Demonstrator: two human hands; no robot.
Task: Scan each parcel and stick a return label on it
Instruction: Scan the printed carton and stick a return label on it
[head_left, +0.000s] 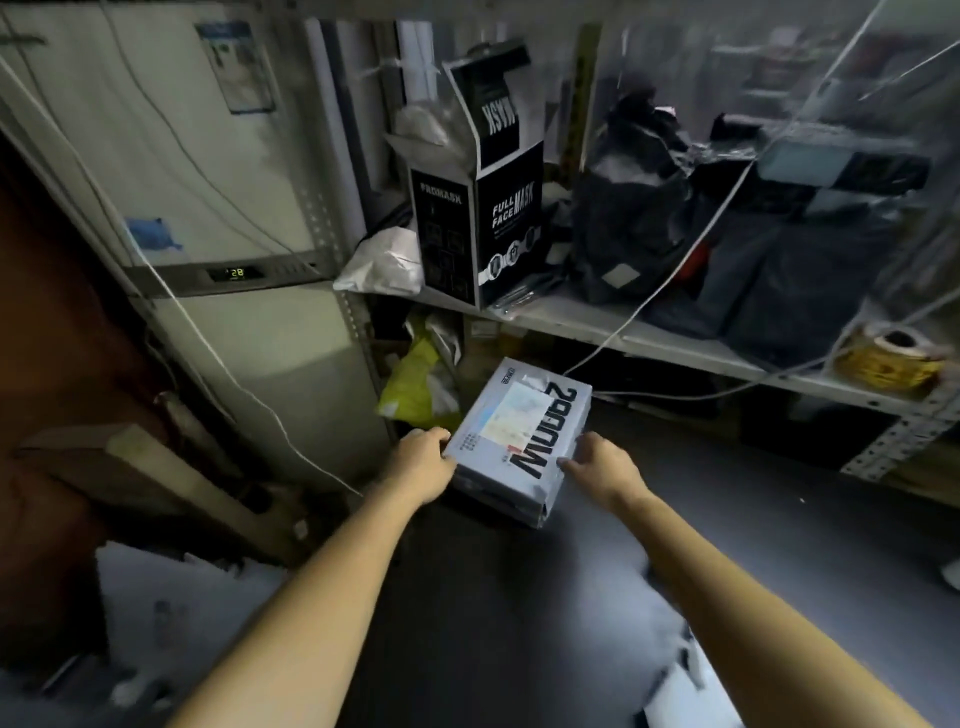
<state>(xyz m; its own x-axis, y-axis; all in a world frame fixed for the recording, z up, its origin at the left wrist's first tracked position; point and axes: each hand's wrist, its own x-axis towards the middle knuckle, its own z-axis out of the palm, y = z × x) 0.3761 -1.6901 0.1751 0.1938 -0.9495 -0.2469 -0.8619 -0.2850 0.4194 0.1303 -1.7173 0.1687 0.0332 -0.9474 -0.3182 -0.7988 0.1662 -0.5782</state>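
Here, one grey parcel held low before the shelf, your left hand gripping its left edge, your right hand gripping its right edge, one pale label on its top, one black mask box on the shelf.

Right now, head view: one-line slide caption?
Left hand and right hand grip a grey parcel at its near corners, by a cluttered shelf.

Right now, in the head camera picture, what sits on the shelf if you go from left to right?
White plastic bag → black mask box → black bag → yellow tape roll.
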